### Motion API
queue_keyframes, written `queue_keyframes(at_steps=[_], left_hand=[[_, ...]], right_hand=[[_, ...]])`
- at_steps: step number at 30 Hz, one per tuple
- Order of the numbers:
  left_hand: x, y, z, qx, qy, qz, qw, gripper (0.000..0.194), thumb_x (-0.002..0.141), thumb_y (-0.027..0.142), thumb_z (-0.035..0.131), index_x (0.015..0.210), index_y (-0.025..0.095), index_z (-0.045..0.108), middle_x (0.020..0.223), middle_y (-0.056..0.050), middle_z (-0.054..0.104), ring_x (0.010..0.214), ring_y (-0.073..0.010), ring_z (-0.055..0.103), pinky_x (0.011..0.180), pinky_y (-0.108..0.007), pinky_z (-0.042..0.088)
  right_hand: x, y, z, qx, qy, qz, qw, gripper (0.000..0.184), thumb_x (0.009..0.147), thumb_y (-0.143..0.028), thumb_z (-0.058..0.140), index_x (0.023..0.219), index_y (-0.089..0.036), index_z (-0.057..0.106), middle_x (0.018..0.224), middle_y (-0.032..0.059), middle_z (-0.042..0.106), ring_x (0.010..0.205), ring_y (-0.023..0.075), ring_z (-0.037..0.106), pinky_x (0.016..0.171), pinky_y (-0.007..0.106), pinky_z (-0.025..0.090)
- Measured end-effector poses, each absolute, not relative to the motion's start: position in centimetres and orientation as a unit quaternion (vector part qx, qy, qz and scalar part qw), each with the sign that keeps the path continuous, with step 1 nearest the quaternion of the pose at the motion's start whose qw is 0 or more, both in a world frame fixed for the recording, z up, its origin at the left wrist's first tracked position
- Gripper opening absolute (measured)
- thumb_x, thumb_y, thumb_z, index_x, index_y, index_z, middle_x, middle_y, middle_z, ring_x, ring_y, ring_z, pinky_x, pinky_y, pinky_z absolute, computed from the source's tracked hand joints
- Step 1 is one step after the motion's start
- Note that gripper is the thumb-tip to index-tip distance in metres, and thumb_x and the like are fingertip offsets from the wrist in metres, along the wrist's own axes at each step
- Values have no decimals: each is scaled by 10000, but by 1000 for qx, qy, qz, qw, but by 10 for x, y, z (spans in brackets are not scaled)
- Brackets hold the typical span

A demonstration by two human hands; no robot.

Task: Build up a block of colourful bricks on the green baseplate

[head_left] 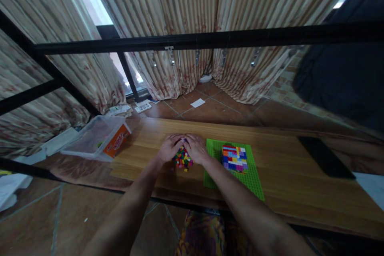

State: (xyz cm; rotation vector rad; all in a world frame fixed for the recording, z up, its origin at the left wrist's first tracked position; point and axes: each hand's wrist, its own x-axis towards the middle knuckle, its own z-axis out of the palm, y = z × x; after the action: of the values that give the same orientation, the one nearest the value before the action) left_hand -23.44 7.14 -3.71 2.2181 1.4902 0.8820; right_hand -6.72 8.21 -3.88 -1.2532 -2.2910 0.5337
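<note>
Both of my hands rest on a wooden table (pixel 288 168), cupped around a small heap of coloured toy bricks (pixel 183 159). My left hand (pixel 170 147) curls round the heap's left side and my right hand (pixel 195 147) round its right side, fingertips meeting at the far edge. Just right of the heap lies a green baseplate (pixel 253 178) with a block of multicoloured bricks (pixel 235 158) pressed onto it.
A clear plastic box (pixel 96 136) with an orange label sits at the table's left end. A dark flat object (pixel 325 157) lies at the right. Black metal bars (pixel 210 40) cross above, curtains hang behind, and papers lie on the tiled floor.
</note>
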Motion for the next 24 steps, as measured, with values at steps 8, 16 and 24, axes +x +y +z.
queue_keyframes(at_steps=[8, 16, 24], left_hand=[[-233, 40, -30, 758, 523, 347, 179, 343, 923, 401, 426, 1099, 228, 664, 1124, -61, 686, 1078, -193, 611, 995, -384, 460], [-246, 7, -40, 648, 625, 421, 106, 406, 937, 421, 381, 1187, 190, 603, 1222, -101, 626, 1165, -219, 556, 1028, -408, 428], [-247, -1, -53, 546, 709, 441, 74, 426, 949, 427, 327, 1125, 177, 624, 1136, -114, 652, 1129, -245, 561, 1019, -434, 424]], right_hand=[[-59, 62, -36, -421, -828, 239, 282, 313, 977, -271, 376, 1149, -164, 615, 1203, 85, 626, 1148, 157, 534, 1024, 305, 371], [-30, 42, -20, -462, -756, 267, 379, 346, 961, -253, 348, 1203, -199, 589, 1228, 85, 616, 1172, 184, 540, 1035, 377, 405], [31, -48, -32, -516, -717, 224, 411, 271, 924, -260, 436, 1106, -250, 637, 1115, 78, 660, 1071, 228, 601, 931, 418, 489]])
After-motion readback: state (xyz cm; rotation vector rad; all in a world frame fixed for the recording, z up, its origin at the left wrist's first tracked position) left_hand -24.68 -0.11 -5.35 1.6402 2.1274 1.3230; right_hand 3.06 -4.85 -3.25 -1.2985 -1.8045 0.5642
